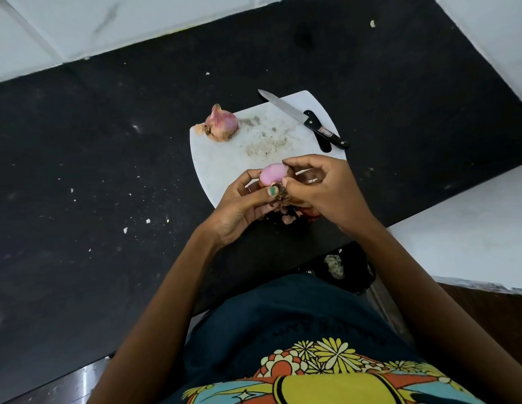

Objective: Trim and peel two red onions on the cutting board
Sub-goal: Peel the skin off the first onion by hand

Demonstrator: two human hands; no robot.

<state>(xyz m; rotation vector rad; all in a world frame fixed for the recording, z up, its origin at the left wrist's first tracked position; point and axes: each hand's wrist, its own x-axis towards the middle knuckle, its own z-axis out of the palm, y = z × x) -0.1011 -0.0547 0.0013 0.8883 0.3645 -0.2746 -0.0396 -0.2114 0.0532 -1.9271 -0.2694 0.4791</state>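
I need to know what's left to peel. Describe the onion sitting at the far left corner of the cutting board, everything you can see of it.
The unpeeled onion is a whole red bulb in dry pink-and-tan papery skin, its pointed neck intact and aimed up and away from the person. Loose brown skin flakes curl off its lower left side. It rests on the far left corner of the white cutting board, partly overhanging the edge. Neither hand touches it, and the knife lies apart to its right.
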